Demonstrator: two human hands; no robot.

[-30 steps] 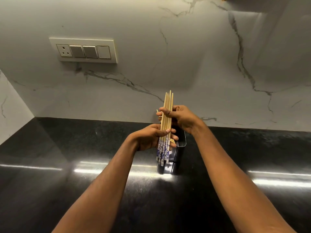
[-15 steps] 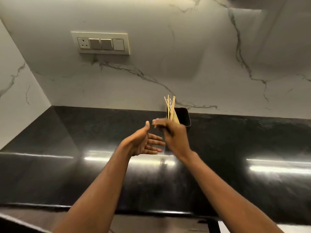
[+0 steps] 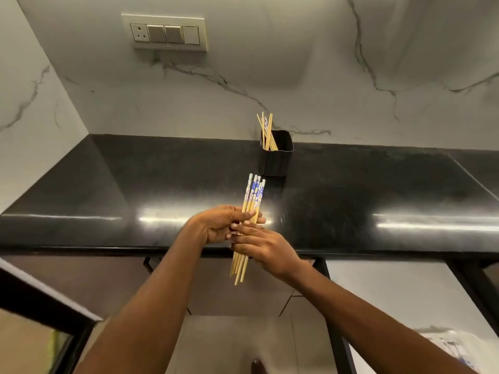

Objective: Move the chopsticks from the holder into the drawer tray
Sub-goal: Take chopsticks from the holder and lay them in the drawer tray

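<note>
A bundle of wooden chopsticks point(image 3: 253, 194) with blue-and-white patterned ends is held over the front edge of the counter, patterned ends pointing away from me. My left hand point(image 3: 219, 224) wraps the bundle from the left and my right hand point(image 3: 263, 245) presses fingers across it from the right. A black square holder point(image 3: 276, 160) stands at the back of the black counter point(image 3: 108, 190) against the wall, well beyond my hands. Several more chopsticks point(image 3: 267, 130) lean inside the holder. No drawer tray is visible.
A marble wall with a switch plate point(image 3: 164, 32) rises behind the counter. Below the counter edge are dark cabinet fronts point(image 3: 108, 279) and a light floor point(image 3: 229, 344). A white plastic bag point(image 3: 453, 344) lies at the lower right. A dark frame point(image 3: 40, 300) crosses the lower left.
The bundle came away from the holder toward me and flipped so its patterned ends point away. My left hand, open half a second ago, has closed on it. The view tilted down.
</note>
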